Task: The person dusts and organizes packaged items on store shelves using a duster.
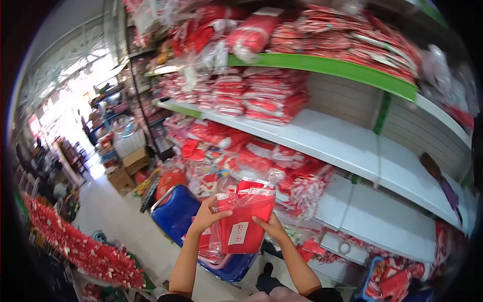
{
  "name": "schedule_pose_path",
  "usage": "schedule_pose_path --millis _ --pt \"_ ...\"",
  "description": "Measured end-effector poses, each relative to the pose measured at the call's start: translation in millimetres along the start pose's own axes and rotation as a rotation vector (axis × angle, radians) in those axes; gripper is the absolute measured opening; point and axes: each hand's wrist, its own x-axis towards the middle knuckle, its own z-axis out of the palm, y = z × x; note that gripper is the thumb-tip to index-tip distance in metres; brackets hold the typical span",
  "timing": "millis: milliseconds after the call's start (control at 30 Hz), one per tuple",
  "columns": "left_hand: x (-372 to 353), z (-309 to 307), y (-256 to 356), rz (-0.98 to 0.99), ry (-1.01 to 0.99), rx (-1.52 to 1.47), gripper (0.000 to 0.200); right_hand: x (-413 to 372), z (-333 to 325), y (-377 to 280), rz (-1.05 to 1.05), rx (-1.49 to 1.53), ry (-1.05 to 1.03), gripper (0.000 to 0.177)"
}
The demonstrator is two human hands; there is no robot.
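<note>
The plastic-wrapped red packet [249, 214] was between the hands, in front of the blue chair [172, 214]; the left grip [207, 215] pinched its left side, the right grip [271, 226] its right, thumbs over the labelled front.

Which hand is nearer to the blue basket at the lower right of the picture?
Right. The right hand holds the side of the red packet toward the blue basket; the left hand holds the packet's opposite side, farther from the basket.
</note>
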Motion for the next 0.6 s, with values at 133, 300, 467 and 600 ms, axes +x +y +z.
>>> schedule_pose_path --millis 133,300,467,600 --pt "24.1 69.1 -5.4 0.015 -0.059 -0.099 0.034 -67.3 -39.7 -37.1 -0.078 0.1 0.291 0.06" --pt "40.9 183.7 28.0 0.008 -0.103 -0.405 0.032 -132.9 -111.9 -89.6 -0.365 0.019 0.538 0.06" --pt "57.5 265.5 39.6 -0.168 -0.19 -0.801 0.051 -202.6 -156.8 -115.4 -0.359 -0.233 0.617 0.052" --pt "53.5 362.1 72.1 -0.072 -0.379 -0.904 0.047 -273.3 -199.2 -158.5 -0.422 -0.319 0.764 0.04"
